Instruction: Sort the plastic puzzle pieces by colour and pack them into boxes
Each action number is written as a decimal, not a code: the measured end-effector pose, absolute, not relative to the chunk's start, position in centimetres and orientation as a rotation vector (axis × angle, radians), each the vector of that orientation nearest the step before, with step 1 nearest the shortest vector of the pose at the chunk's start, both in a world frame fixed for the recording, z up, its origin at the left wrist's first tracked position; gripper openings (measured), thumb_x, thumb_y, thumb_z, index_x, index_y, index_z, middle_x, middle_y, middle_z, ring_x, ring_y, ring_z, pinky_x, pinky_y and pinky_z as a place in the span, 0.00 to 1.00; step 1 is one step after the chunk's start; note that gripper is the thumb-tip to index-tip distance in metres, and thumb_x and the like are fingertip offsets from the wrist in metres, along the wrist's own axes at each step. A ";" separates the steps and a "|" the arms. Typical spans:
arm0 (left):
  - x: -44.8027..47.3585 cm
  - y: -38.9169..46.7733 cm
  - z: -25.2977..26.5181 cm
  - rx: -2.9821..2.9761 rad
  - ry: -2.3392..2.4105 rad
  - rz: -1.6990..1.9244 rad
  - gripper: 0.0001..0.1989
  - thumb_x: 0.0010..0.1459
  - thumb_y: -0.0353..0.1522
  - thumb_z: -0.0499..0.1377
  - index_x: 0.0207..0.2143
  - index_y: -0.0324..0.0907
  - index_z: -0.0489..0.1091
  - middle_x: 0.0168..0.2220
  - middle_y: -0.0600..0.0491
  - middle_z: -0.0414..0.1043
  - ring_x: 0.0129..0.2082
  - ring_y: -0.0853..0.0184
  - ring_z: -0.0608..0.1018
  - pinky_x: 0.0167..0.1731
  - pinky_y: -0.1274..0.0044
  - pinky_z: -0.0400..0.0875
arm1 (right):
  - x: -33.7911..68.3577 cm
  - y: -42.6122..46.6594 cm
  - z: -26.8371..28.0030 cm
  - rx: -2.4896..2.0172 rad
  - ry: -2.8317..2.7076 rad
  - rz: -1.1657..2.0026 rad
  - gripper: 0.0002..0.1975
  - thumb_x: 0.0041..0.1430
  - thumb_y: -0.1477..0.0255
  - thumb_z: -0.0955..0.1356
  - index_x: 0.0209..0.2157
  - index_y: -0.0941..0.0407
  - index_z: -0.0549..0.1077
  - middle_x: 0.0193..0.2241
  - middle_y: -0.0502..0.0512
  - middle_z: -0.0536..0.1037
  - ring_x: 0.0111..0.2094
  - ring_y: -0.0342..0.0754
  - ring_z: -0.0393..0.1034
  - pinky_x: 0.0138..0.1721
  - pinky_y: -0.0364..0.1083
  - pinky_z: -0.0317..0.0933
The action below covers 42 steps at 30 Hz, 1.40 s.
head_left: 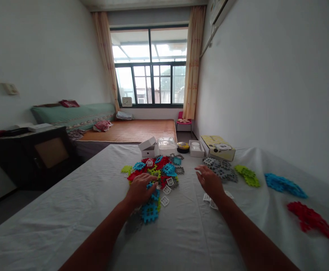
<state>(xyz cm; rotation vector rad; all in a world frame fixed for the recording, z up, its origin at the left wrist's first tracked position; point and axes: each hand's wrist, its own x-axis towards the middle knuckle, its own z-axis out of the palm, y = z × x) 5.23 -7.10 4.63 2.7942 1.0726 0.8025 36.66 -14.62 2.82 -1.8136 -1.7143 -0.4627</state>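
My left hand (142,188) reaches over the near left side of a mixed pile of notched plastic building pieces (161,162) in red, blue, green, grey and white. Its thumb and fingers are apart, with blue pieces showing between them. A blue window-frame piece (150,213) lies nearer to me. Several small white lattice windows (166,189) are at the pile's right edge. My right hand (209,181) hovers above the cloth, left of a grey pile (221,168), its fingers loosely bent and apart. White pieces (207,197) lie partly hidden beneath my right wrist.
Green (247,175), blue (285,184) and red (311,220) piles lie to the right on the white cloth (68,218). Along the back edge stand white boxes (148,149), a clear container (166,145), a round black-and-yellow tin (183,147) and a yellow box (218,148).
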 end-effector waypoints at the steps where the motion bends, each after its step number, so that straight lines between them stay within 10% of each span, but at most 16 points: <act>1: 5.0 -7.1 4.9 2.803 1.050 0.728 0.16 0.60 0.38 0.54 0.48 0.45 0.71 0.45 0.49 0.74 0.46 0.60 0.73 0.47 0.70 0.66 | 35.8 -14.8 3.0 -1.803 -1.744 -0.443 0.13 0.63 0.72 0.60 0.44 0.52 0.72 0.46 0.54 0.75 0.44 0.49 0.72 0.40 0.44 0.64; 9: 4.5 -8.0 5.9 2.825 0.815 0.302 0.29 0.47 0.30 0.61 0.54 0.50 0.65 0.53 0.51 0.67 0.53 0.57 0.68 0.52 0.68 0.63 | 33.5 -15.6 3.3 -1.746 -1.819 -0.273 0.12 0.61 0.74 0.61 0.42 0.51 0.73 0.46 0.51 0.76 0.40 0.45 0.73 0.37 0.41 0.63; 28: 6.6 -9.0 4.2 2.789 0.815 0.880 0.15 0.59 0.30 0.53 0.49 0.48 0.70 0.41 0.52 0.74 0.37 0.68 0.77 0.37 0.79 0.70 | 25.7 -17.7 4.3 -1.227 -1.818 0.440 0.12 0.56 0.65 0.68 0.42 0.52 0.68 0.31 0.49 0.75 0.26 0.42 0.69 0.30 0.41 0.64; 35: 7.0 -9.5 4.0 2.791 0.707 0.853 0.23 0.63 0.36 0.51 0.60 0.48 0.57 0.44 0.51 0.75 0.30 0.72 0.77 0.34 0.81 0.73 | 29.3 -16.3 4.9 -1.342 -1.687 0.245 0.09 0.57 0.63 0.66 0.35 0.53 0.71 0.28 0.50 0.76 0.27 0.44 0.69 0.31 0.43 0.63; 42: 6.7 -8.9 3.9 2.845 0.662 0.925 0.20 0.64 0.34 0.49 0.59 0.50 0.58 0.51 0.51 0.72 0.44 0.67 0.78 0.42 0.78 0.73 | 48.2 -17.3 4.1 -1.788 -0.979 -0.372 0.16 0.55 0.58 0.63 0.35 0.56 0.72 0.31 0.58 0.79 0.31 0.51 0.72 0.35 0.47 0.62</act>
